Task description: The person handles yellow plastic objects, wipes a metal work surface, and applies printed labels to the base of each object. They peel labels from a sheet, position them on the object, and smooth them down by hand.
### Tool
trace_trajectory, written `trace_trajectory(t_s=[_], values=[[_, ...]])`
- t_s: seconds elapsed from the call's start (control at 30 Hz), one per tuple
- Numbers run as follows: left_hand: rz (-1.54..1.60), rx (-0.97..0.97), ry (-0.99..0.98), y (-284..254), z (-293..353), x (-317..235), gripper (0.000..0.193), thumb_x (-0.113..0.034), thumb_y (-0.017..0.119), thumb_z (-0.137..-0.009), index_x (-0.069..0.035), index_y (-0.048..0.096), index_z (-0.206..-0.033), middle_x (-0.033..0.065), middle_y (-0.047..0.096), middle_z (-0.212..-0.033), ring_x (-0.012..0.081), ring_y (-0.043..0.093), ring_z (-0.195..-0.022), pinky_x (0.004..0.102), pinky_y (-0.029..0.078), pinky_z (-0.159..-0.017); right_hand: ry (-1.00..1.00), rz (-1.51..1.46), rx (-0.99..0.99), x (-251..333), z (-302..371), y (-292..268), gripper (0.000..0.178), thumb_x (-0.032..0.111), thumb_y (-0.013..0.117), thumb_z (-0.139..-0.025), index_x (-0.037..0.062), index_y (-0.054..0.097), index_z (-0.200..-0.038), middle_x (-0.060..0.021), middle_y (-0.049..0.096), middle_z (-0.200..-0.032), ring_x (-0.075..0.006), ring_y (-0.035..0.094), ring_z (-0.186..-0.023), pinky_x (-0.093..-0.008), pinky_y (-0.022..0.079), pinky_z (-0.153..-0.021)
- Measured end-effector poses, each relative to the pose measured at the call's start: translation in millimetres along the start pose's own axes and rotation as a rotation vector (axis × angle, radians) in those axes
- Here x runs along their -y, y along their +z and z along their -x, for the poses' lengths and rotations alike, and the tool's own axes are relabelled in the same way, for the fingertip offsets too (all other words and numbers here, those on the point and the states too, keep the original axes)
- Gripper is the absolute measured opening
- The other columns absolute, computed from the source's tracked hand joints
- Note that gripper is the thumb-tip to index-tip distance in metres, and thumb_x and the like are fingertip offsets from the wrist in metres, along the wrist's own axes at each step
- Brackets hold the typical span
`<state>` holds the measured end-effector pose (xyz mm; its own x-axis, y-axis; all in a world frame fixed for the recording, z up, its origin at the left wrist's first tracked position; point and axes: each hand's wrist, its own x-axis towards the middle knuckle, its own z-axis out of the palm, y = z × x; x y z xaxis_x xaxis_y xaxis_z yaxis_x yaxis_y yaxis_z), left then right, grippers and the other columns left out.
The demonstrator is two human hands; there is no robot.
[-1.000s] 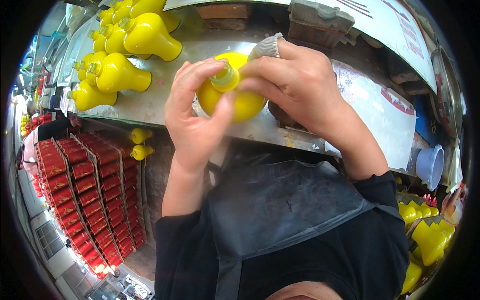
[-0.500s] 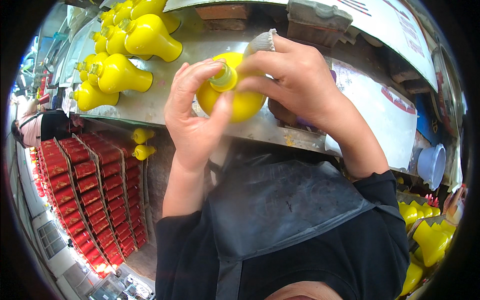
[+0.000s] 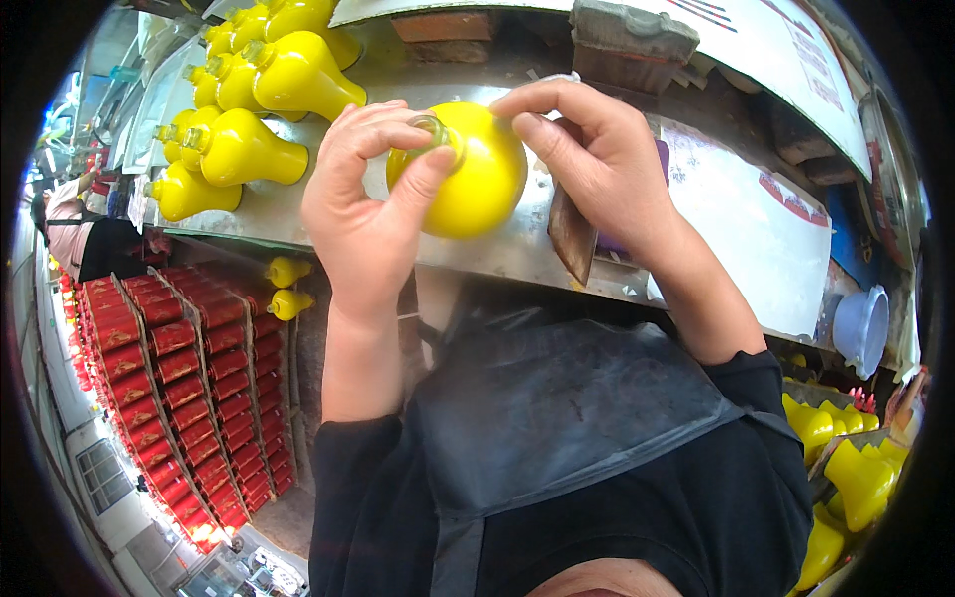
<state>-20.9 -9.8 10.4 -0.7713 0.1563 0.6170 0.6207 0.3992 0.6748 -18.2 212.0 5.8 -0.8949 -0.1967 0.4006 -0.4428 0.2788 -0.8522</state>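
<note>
Grip of the left hand [image 3: 360, 199] closes round the neck of a yellow bottle [image 3: 482, 174], thumb on the near side, forefinger on the far side. The bottle is over the tabletop [image 3: 413, 85], between the two hands, its neck toward the left hand and its round body toward the right. At the body's right edge the right hand [image 3: 602, 149] has its forefinger and thumb bent close together; whether they pinch anything I cannot tell. A flat brown piece [image 3: 570, 239] shows just below these fingers.

Round about, from the left: a person [image 3: 90, 239] in pink and black near the rim of the view, then tall rows of red packs [image 3: 179, 373] on the near side. Glossy yellow bottles [image 3: 303, 75] crowd the tabletop's left end, necks leftward, and two smaller bottles [image 3: 290, 304] show below its edge. Bricks [image 3: 443, 27] sit beyond the bottle, with a dark block [image 3: 632, 45] to their right. Past the right forearm come a white sheet [image 3: 751, 239], a pale blue tub [image 3: 860, 333] and, lower, more bottles [image 3: 860, 483].
</note>
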Motion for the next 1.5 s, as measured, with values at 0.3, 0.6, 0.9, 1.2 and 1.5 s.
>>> trace_trajectory(t_s=[0.3, 0.6, 0.9, 1.2, 1.5], values=[[0.528, -0.308, -0.36, -10, 1, 9, 0.017, 0.003, 0.077, -0.088, 0.002, 0.069, -0.102, 0.0118, 0.072, -0.106, 0.0175, 0.066, -0.101, 0.0297, 0.053, -0.094, -0.145, -0.064, 0.075, 21, 6, 33, 0.026, 0.0, 0.057, -0.1, 0.0068, 0.063, -0.124, -0.0111, 0.07, -0.103, -0.0185, 0.073, -0.081, -0.0298, 0.057, -0.067], [0.458, -0.29, -0.374, -5, 5, 2, 0.019, 0.003, 0.077, -0.088, -0.001, 0.069, -0.104, 0.0114, 0.072, -0.109, 0.0202, 0.067, -0.106, 0.0319, 0.053, -0.096, -0.12, 0.074, 0.016, 27, 0, 45, 0.021, 0.006, 0.058, -0.101, 0.0081, 0.064, -0.121, -0.0119, 0.07, -0.09, -0.0236, 0.071, -0.07, -0.0306, 0.055, -0.065], [0.085, -0.109, -0.156, -3, 4, -10, 0.02, 0.0, 0.083, -0.08, -0.004, 0.069, -0.094, 0.0083, 0.072, -0.105, 0.0194, 0.064, -0.109, 0.0367, 0.041, -0.106, 0.277, -0.321, 0.009, 34, -3, 28, 0.024, 0.018, 0.057, -0.101, -0.0004, 0.062, -0.116, -0.0145, 0.071, -0.094, -0.0245, 0.071, -0.084, -0.0341, 0.054, -0.075], [0.037, -0.088, -0.166, 0, 3, -20, 0.016, -0.008, 0.083, -0.08, -0.008, 0.073, -0.092, 0.0054, 0.075, -0.104, 0.0207, 0.066, -0.105, 0.0464, 0.033, -0.113, 0.413, -0.624, 0.118, 42, -10, 14, 0.035, 0.033, 0.051, -0.107, 0.0043, 0.056, -0.127, -0.0026, 0.061, -0.088, -0.0042, 0.056, -0.053, -0.0174, 0.043, -0.048], [-0.027, -0.068, -0.11, -3, 1, -17, 0.019, -0.006, 0.084, -0.079, -0.007, 0.074, -0.095, 0.0071, 0.073, -0.107, 0.0225, 0.064, -0.103, 0.0363, 0.045, -0.1, 0.394, -0.547, 0.098, 41, -4, 15, 0.033, 0.027, 0.054, -0.105, 0.0011, 0.056, -0.124, -0.0074, 0.065, -0.089, -0.0154, 0.063, -0.065, -0.0298, 0.05, -0.061]])
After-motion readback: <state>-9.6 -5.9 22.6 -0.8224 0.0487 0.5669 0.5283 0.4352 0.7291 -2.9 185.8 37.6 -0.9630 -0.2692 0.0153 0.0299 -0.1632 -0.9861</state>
